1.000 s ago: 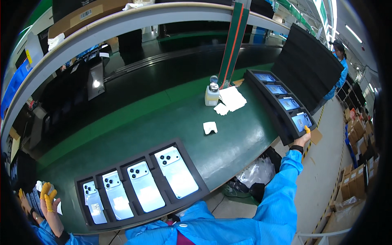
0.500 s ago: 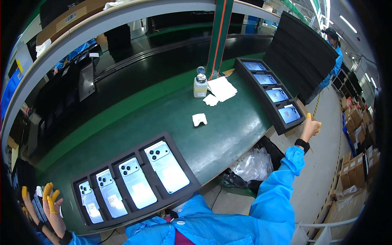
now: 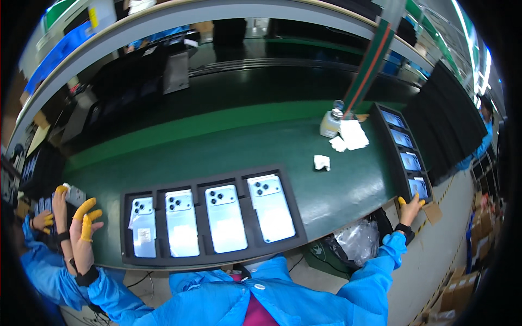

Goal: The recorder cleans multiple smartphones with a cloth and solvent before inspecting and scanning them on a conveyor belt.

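A black tray (image 3: 217, 258) lies before me, bearing several pale blue phones (image 3: 225, 220) camera side up in separate compartments. Off its left end, my left hand (image 3: 84, 236) is raised and empty, its fingers in yellow finger cots and apart. My right arm reaches far right. There my right hand (image 3: 411, 209), also in yellow cots, grips the near end of a second black tray (image 3: 392, 146), which holds several phones (image 3: 410, 161). How its fingers wrap under that tray is hidden.
A co-worker's hand (image 3: 60, 209) is close beside my left hand, near a small white object. On the green table (image 3: 179, 157) are a pump bottle (image 3: 330, 125), white wipes (image 3: 353, 135) and a crumpled wipe (image 3: 321, 162). A green post (image 3: 368, 68) rises behind; a plastic-lined bin (image 3: 356, 244) stands below.
My view has turned left, so the table and trays sit farther right. My right hand, earlier thumb up at the far tray's corner, now has its fingers at that tray's near end.
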Motion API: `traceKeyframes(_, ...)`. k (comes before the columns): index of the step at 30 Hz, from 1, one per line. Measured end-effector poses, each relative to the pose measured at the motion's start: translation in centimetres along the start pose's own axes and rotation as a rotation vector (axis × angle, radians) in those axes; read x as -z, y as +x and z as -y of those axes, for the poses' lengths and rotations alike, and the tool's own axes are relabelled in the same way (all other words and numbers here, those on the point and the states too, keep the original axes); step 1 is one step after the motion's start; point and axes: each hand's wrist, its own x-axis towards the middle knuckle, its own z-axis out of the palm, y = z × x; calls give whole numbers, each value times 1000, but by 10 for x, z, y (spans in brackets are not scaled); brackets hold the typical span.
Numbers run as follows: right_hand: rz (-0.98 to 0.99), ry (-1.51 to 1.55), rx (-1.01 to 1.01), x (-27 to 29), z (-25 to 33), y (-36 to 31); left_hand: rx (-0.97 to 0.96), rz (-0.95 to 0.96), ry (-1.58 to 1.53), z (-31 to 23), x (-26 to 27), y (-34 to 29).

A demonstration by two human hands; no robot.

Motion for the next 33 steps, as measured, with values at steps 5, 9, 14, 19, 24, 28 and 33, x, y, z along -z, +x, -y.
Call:
traceKeyframes(5,106,-141,-121,42,61,-15,163,-186,426,67,11,-15)
traceKeyframes(9,151,401,368,89,177,-89,284,-250,585,70,-37,-20)
traceKeyframes(14,719,541,399,124,301,-209,21,-226,854,91,-64,-19)
traceKeyframes(19,435,522,506,132,314,-226,43,-274,774,78,-68,-23)
traceKeyframes(24,371,675,429,164,316,-230,-61,-391,638,63,-51,-34)
traceKeyframes(28,340,687,473,172,323,-229,-109,-397,721,62,-43,-30)
traceKeyframes(33,336,720,472,169,322,-227,-82,-432,645,57,-46,-32)
